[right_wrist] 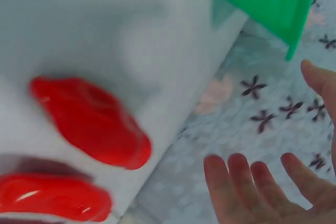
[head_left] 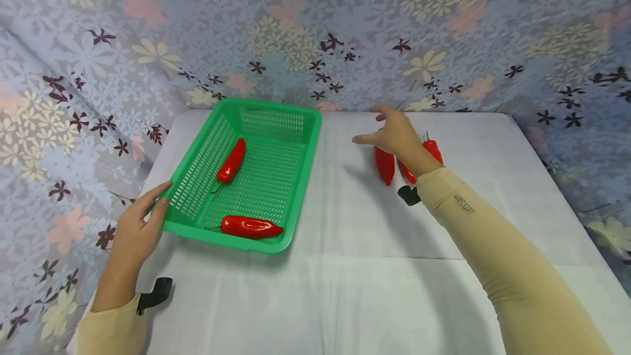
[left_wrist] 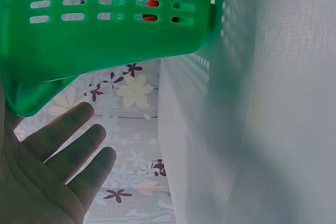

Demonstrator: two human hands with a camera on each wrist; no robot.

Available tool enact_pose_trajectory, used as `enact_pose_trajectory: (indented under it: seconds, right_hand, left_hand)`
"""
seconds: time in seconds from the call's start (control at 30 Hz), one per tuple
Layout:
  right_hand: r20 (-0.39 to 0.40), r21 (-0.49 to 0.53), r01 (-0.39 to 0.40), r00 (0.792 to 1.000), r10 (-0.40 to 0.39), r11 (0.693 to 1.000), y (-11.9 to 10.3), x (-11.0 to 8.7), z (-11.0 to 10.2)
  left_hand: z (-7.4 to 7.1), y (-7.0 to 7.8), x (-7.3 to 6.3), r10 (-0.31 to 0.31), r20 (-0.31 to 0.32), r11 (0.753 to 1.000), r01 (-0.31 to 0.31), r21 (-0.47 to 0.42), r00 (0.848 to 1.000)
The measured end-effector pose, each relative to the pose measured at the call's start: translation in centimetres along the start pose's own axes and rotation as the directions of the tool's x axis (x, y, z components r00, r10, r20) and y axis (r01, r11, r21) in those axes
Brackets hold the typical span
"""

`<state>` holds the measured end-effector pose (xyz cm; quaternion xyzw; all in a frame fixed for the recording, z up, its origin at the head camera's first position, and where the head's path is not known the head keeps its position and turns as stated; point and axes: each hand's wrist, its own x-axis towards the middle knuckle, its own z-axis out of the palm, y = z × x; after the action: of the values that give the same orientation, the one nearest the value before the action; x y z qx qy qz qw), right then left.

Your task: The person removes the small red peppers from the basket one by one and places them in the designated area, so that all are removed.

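Hovering above the white table (head_left: 345,284), my right hand (head_left: 394,135) is free of any load, thumb and fingers spread apart. My left hand (head_left: 135,229) rests at the near-left corner of the green basket (head_left: 212,236), its fingers straight rather than clenched; I can't tell how firmly thumb and forefinger press the rim.

The nearest red pepper (head_left: 384,167) lies on the table just below my right hand, its tapered tip pointing towards me. I judge it light and fairly firm, but its glossy skin could slip, so I would pinch it across the thick middle and leave the stem alone, which might snap. The basket looks like thin, light plastic, easily nudged; its rim is the place to steady it. Inside it lie an upper pepper (head_left: 231,161) and a lower pepper (head_left: 251,227), well apart.

My right hand and forearm partly cover the middle pepper (head_left: 407,173) and the far-right pepper (head_left: 432,149), and hide the nearest one's upper end. The right wrist view is blurred and cuts peppers off at its edge; the left wrist view shows only red glimpses through the basket's slots.
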<state>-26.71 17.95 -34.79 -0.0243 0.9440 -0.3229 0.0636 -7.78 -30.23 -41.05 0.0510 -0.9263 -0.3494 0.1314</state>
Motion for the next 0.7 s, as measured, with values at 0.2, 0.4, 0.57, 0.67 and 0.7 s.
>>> enact_pose_trajectory:
  seconds: [0.2, 0.4, 0.57, 0.67, 0.7]
  right_hand:
    - [0.062, 0.095, 0.121, 0.99, -0.127, 0.988, -3.7, 0.2, 1.0]
    - [0.105, 0.162, 0.233, 0.962, -0.252, 0.959, -7.2, 0.1, 2.8]
    - [0.174, 0.202, 0.328, 0.915, -0.364, 0.923, -9.9, 0.1, 5.1]
    - [0.229, 0.224, 0.376, 0.876, -0.424, 0.899, -11.4, -0.3, 6.7]
    - [0.248, 0.228, 0.393, 0.861, -0.443, 0.891, -11.8, -0.5, 7.2]
  left_hand:
    - [0.1, -0.1, 0.5, 0.013, -0.014, 1.0, -0.013, -0.016, 1.0]
    - [0.1, -0.1, 0.7, 0.016, -0.014, 1.0, -0.016, -0.009, 1.0]
    - [0.0, -0.2, 0.5, 0.009, -0.009, 1.0, -0.009, -0.015, 1.0]
    - [0.1, -0.4, 0.3, 0.022, -0.008, 1.0, -0.022, -0.014, 1.0]
    - [0.2, -0.5, 0.3, 0.027, -0.01, 1.0, -0.027, -0.013, 1.0]
